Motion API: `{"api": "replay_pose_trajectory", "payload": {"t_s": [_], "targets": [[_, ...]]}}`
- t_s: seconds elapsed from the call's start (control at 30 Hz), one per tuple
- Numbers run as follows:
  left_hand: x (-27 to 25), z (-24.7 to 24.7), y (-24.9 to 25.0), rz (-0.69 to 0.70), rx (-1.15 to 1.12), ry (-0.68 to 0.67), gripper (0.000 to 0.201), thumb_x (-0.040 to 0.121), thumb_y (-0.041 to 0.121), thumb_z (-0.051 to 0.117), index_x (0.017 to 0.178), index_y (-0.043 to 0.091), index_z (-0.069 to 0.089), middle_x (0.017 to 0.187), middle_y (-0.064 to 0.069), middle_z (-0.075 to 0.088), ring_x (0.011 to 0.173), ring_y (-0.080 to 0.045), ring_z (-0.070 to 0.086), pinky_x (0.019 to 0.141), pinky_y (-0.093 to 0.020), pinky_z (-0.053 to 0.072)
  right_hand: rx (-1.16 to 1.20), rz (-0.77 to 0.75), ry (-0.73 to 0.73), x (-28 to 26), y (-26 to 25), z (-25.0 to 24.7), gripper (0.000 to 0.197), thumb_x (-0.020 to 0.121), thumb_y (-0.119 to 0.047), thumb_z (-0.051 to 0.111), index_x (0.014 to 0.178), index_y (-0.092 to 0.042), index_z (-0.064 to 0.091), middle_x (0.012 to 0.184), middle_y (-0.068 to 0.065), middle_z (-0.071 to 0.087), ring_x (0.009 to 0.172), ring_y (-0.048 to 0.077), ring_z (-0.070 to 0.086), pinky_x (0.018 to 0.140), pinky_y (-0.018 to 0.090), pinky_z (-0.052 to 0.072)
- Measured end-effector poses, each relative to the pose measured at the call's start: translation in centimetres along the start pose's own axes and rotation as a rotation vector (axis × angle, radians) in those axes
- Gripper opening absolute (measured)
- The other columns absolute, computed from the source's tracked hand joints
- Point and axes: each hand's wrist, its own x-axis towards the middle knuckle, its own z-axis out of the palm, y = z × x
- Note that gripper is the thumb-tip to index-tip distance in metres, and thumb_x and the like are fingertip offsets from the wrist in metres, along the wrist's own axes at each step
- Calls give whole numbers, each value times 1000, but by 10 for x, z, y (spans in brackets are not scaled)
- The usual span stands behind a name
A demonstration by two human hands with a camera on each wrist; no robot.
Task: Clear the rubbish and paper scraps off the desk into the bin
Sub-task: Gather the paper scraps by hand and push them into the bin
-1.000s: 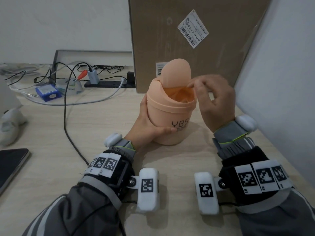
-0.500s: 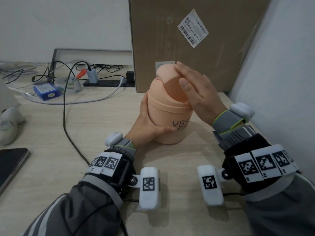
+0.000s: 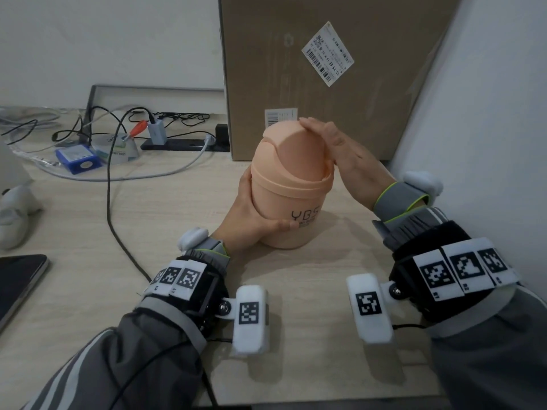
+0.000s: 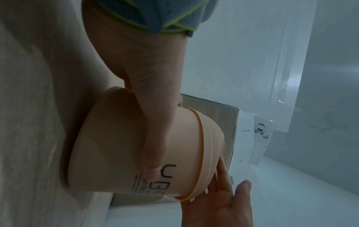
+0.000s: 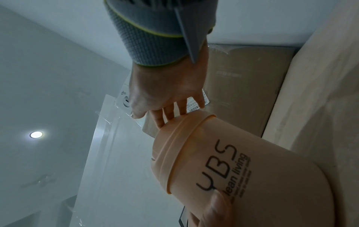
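Bin (image 3: pixel 291 199) stood between my hands on the desk (image 3: pixel 88 220).
My left hand (image 3: pixel 248 214) gripped its side; my right hand (image 3: pixel 346 161) lay flat, fingers straight, on the lid (image 3: pixel 293 149).

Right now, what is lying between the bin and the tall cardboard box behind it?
Only bare desk shows between the bin and the cardboard box in the head view; the bin hides part of that stretch.
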Motion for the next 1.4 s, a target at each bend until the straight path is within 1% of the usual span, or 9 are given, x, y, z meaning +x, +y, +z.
{"api": "replay_pose_trajectory", "payload": {"t_s": [0.1,0.27,0.37,0.5,0.6,0.83,1.1,1.23,1.4], "targets": [[-2,2,8,-26,10,-7,135,40,48,88,152,28,16,143,8,42,127,-7,47,102,-24,44,21,30,-19,0,2,-3,43,102,-43,20,134,-37,48,134,-25,42,127,-9,36,116,28,26],[9,5,26,-41,59,-58,137,39,45,90,153,22,17,141,5,44,126,-12,49,95,-23,49,71,64,4,3,9,-21,48,92,-60,23,129,-45,50,140,-19,46,131,2,40,116,38,28],[31,12,39,-62,85,-109,136,43,39,93,154,22,16,140,5,45,122,-10,50,85,-15,49,73,84,42,12,12,-39,52,84,-71,25,124,-52,52,138,-19,49,130,4,43,115,39,29],[67,36,52,-71,202,-130,136,35,57,87,152,26,24,139,2,34,130,-17,40,110,-40,43,29,115,133,25,26,-67,48,91,-61,25,127,-45,52,130,-22,50,122,2,46,113,41,32],[96,58,52,-102,244,-157,128,35,59,85,147,27,32,134,3,36,126,-19,43,111,-44,43,12,130,188,35,44,-85,42,98,-48,27,130,-37,52,134,-19,48,127,1,42,115,37,29],[175,110,39,-74,124,-220,100,66,9,92,147,16,34,132,2,54,121,-14,52,103,-34,48,-125,166,225,73,94,-125,41,101,-39,29,136,-28,48,144,-10,42,132,1,35,110,16,20],[226,148,23,-48,139,-303,129,42,37,93,151,16,27,145,-4,50,135,-22,48,112,-47,43,-180,214,275,95,139,-145,42,102,-36,29,138,-24,46,146,-6,40,131,1,34,98,0,18],[239,152,17,-85,147,-324,118,64,17,94,156,15,20,152,-6,44,140,-23,42,116,-46,38,-211,251,279,98,153,-152,44,101,-40,27,140,-27,43,149,-7,37,135,3,31,106,10,15],[231,145,19,-193,204,-308,150,48,41,95,160,16,-1,160,-6,33,146,-25,36,118,-46,35,-242,291,246,99,151,-149,46,102,-41,25,145,-26,33,155,-5,26,143,7,19,118,25,9]]}}
